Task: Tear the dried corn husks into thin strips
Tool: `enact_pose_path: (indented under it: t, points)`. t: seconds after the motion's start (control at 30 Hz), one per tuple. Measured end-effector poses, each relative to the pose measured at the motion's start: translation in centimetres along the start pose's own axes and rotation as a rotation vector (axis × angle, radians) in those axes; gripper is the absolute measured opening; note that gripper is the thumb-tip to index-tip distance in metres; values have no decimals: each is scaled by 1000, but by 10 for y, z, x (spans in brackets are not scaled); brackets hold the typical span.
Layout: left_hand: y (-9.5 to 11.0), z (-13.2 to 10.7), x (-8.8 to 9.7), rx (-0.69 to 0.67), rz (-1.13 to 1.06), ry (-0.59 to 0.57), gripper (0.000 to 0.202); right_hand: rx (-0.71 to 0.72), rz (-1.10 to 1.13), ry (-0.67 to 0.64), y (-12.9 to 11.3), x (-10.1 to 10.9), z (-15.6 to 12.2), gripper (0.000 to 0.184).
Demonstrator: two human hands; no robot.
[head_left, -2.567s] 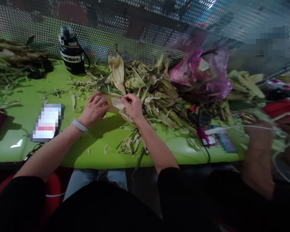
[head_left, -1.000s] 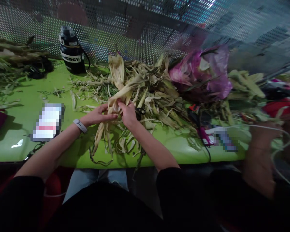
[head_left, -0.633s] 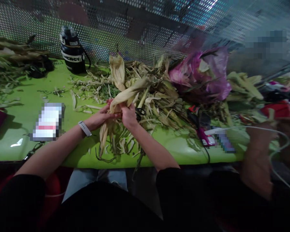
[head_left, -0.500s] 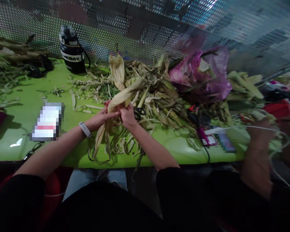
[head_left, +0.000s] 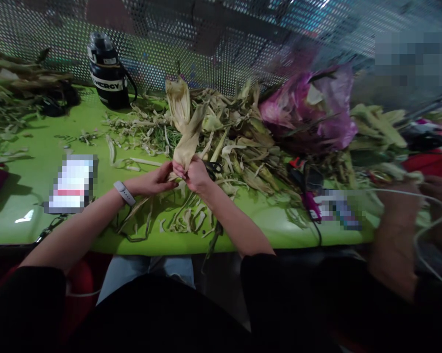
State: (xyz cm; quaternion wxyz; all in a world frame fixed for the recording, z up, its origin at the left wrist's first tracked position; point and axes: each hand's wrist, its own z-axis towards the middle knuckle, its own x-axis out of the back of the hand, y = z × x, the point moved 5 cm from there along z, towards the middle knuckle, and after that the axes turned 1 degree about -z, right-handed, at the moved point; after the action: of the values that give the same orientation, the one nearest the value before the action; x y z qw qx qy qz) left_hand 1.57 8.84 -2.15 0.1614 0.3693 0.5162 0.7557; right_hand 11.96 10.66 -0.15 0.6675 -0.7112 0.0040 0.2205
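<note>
Left hand [head_left: 152,180], right hand [head_left: 196,174] pinch husk [head_left: 187,142]; jug [head_left: 108,73] (lettered "ERGY") behind.

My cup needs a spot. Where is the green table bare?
Mostly bare green lies between the black bottle and the flat device, and along the front edge between the right arm and the black cable. The husk pile and pink bag crowd the middle and back.
</note>
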Motion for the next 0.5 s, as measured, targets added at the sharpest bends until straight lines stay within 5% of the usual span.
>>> enact_pose_path:
  t: [0.3, 0.5]
  points:
    - [5, -4, 0, 34, 221, -15, 55, -15, 75, -70, -7, 1, -2, 24]
    - [2, -1, 14, 193, 127, 100, 69, -33, 102, 198, 9, 27, 18, 15]
